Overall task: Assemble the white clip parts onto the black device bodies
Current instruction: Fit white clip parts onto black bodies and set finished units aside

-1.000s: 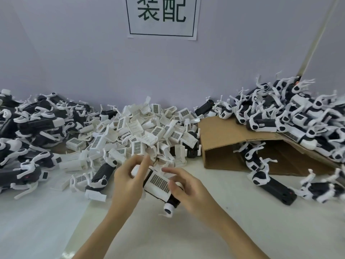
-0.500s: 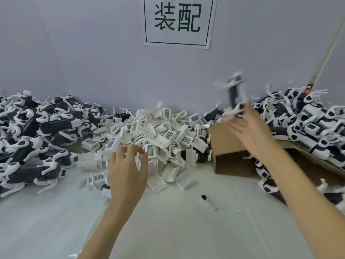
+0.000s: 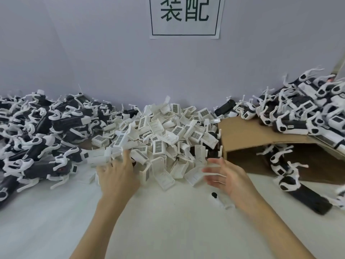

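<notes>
Now both hands sit at the near edge of the heap of white clip parts [image 3: 164, 146] in the middle of the desk [image 3: 168, 230]. The left hand [image 3: 117, 176] reaches into the heap's left side, fingers spread, gripping nothing that I can make out. The right hand [image 3: 225, 176] hovers open and blurred at the heap's right side. Unfitted black device bodies [image 3: 37, 137] lie left of the heap. This looks like the start of a new unit: the next move calls for pinching one clip free and fetching a body.

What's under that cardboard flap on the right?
Under the cardboard flap, a few black devices with white clips lie in the shadow. Further back is too dark to see; finished devices cover its top.
</notes>
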The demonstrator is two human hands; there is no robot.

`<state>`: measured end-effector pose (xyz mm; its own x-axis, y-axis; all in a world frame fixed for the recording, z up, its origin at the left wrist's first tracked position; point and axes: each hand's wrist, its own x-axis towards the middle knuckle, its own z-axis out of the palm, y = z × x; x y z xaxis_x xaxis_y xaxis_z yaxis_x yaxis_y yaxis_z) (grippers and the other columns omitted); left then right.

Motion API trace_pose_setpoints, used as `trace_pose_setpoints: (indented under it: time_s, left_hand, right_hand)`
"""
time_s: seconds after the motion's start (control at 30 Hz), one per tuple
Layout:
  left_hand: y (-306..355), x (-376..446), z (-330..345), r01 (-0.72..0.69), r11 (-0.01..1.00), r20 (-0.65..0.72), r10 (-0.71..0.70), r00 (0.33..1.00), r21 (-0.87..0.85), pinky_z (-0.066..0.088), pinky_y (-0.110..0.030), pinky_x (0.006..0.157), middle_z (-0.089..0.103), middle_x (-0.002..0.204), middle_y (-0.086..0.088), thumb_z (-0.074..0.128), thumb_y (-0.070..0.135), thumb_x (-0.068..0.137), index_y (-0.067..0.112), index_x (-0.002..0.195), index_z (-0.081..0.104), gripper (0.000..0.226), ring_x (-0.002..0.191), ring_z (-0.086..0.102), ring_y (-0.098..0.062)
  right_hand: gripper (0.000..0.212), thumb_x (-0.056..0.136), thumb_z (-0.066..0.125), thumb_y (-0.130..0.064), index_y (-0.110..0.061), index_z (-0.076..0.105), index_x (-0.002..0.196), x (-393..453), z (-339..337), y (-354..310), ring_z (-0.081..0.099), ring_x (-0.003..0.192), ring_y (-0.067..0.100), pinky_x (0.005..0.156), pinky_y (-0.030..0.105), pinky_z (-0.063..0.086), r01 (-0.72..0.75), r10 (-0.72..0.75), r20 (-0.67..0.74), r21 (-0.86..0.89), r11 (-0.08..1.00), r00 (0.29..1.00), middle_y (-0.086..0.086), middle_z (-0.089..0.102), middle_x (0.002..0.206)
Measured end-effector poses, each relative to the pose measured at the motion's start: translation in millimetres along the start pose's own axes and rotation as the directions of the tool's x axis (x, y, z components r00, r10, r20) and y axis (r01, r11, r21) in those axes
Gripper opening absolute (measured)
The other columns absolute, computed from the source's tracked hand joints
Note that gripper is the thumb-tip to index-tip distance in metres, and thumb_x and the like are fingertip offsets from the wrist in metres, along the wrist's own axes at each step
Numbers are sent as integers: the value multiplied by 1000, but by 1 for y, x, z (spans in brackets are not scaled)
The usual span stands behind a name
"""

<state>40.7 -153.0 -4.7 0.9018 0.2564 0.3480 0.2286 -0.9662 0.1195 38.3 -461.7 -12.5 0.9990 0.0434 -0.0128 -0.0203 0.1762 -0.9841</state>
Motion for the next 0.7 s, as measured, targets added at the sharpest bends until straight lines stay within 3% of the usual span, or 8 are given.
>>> trace_pose_setpoints:
  time_s: [0.13, 0.27, 0.33, 0.43, 0.57, 0.7]
  left_hand:
    - [-4, 1, -1, 4, 1000, -2, -4, 1000, -2, 37, -41, 87, 71, 99, -1, 61, 23, 96, 24, 150, 35, 60, 108, 66, -29]
    - [2, -1, -13, -52, 987, -210, 19, 977, -151, 36, -47, 88, 68, 80, -3, 64, 17, 93, 14, 147, 43, 58, 88, 67, -32]
    - [10, -5, -17, -193, 954, -357, 101, 929, -231, 34, -49, 90, 73, 87, -3, 72, 16, 90, 11, 147, 47, 62, 87, 69, -32]
    - [31, -16, -22, -469, 829, -465, 299, 833, -306, 31, -51, 101, 77, 114, 8, 77, 18, 92, 15, 147, 49, 62, 103, 72, -25]
    - [59, -38, -14, -684, 665, -430, 546, 719, -299, 28, -54, 113, 72, 128, 17, 76, 19, 95, 20, 152, 48, 64, 114, 67, -17]
    - [67, -47, -4, -790, 553, -455, 651, 608, -264, 24, -51, 118, 71, 129, 14, 75, 21, 96, 17, 152, 51, 61, 121, 63, -12]
  right_hand:
    - [48, 94, 57, -45, -7, 74, 118, -4, 4, 4, 73, 85, 31, 73, 34, 59, -3, 3, -13, 19, 1000, 1000, 21, 76, 99]
    - [42, 97, 57, -43, -10, 78, 111, -10, 10, 3, 71, 80, 29, 72, 33, 58, 17, -19, 37, 47, 999, 999, 19, 74, 93]
    - [42, 97, 58, -42, -7, 76, 114, -14, 14, 3, 72, 81, 29, 70, 31, 58, 16, -21, 71, 68, 998, 997, 20, 74, 95]
    - [41, 97, 62, -41, -12, 71, 125, -19, 23, 1, 75, 96, 32, 75, 31, 59, 32, -40, 127, 68, 997, 991, 20, 75, 110]
    - [61, 89, 75, -50, -19, 58, 140, -24, 35, 4, 72, 115, 28, 84, 34, 61, 14, -29, 188, 79, 997, 982, 9, 74, 125]
    - [58, 84, 78, -53, -14, 69, 126, -26, 37, 8, 75, 107, 31, 83, 32, 61, 45, -46, 113, 15, 999, 993, 11, 78, 114]
